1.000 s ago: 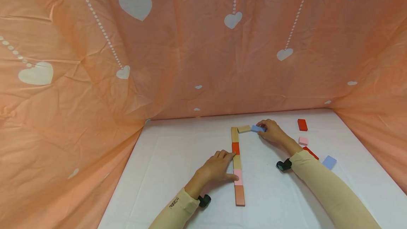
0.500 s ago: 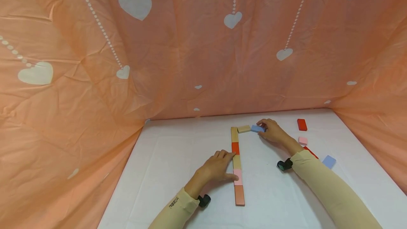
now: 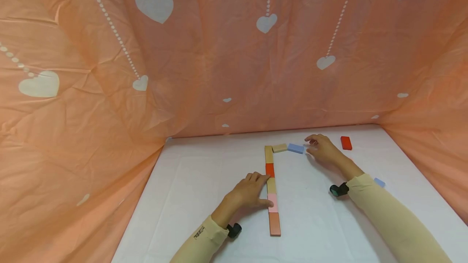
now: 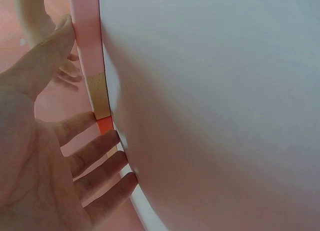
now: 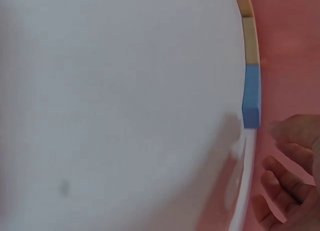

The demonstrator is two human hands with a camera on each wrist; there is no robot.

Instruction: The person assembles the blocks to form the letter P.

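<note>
both our hands spread, left hand (image 3: 248, 192) touching block row (image 3: 271, 186), right hand (image 3: 323, 149) off blue block (image 3: 295, 148); head view alone shows loose red block (image 3: 345, 143) near tabletop's (image 3: 204, 173) back edge.

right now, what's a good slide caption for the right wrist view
Right-hand fingers, holding nothing, just beyond the end of a blue block next to a tan block.

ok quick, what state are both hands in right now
Left hand: open, against the row of blocks.
Right hand: open, empty, just clear of the blue block.
</note>
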